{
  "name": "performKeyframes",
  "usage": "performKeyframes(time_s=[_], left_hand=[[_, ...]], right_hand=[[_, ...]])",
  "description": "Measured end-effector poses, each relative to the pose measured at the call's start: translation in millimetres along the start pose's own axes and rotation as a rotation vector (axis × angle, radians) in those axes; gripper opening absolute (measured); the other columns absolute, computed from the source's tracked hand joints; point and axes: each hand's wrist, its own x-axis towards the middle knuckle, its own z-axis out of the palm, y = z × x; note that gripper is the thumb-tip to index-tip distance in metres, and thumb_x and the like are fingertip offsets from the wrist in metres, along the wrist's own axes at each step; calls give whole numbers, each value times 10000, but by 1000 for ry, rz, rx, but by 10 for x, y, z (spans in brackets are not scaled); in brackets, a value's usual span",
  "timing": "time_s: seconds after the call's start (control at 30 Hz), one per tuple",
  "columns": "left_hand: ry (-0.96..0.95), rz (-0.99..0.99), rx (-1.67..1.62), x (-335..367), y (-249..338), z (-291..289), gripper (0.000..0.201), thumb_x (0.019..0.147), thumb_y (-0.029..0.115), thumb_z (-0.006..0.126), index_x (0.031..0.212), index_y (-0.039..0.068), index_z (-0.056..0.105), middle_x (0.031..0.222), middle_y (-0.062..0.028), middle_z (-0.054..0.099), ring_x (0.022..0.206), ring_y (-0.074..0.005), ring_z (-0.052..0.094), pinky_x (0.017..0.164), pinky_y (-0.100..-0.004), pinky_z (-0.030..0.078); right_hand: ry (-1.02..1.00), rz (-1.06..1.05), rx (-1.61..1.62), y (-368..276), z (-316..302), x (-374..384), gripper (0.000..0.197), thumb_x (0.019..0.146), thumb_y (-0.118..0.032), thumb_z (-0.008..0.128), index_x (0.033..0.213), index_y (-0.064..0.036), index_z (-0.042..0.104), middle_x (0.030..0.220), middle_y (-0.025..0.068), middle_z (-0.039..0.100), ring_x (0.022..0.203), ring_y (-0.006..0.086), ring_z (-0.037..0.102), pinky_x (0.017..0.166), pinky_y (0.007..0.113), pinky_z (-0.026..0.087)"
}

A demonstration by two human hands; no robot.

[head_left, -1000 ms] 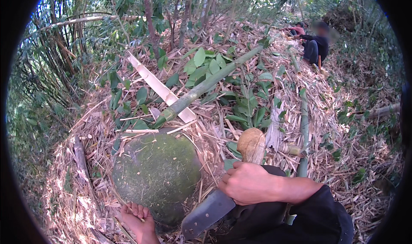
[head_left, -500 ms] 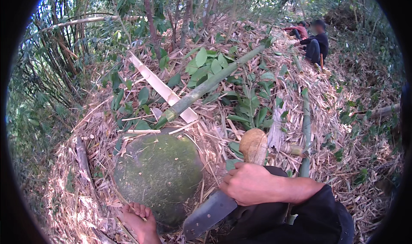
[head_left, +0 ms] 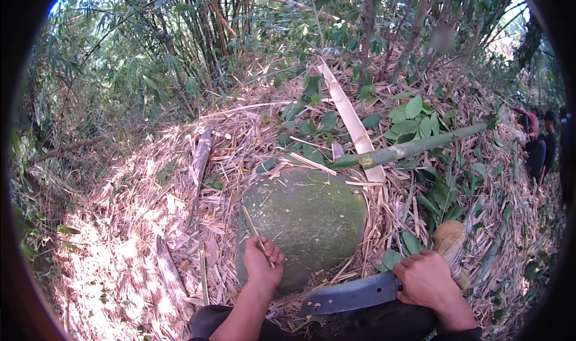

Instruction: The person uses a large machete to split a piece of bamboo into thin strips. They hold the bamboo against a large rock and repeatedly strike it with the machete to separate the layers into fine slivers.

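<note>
Fingers of the right hand around a pale-spotted dark knife

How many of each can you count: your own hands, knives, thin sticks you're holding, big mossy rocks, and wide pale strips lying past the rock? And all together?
Own hands: 2 (left hand, right hand)
Knife: 1
Thin stick: 1
Big mossy rock: 1
Wide pale strip: 1
Total: 6
</note>
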Motion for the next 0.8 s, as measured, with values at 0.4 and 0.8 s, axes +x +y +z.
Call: performKeyframes(time_s=[0.4,0.8], left_hand=[[-19,-15,-58,-48,-25,20,176,942,235,436,819,113,469,521,3,368,417,-138,319,435,-303,277],[-8,-16,-37,-48,13,14,172,947,247,434,834,120,460,534,15,366,430,-125,322,442,-298,277]], right_hand=[[2,-7,2,5,-37,5,384,613,-370,795,824,-82,655,772,56,675,771,233,683,731,357,513],[-12,13,2,-38,-45,-2,367,637,-370,782,815,-76,652,771,60,673,774,232,681,734,358,515]])
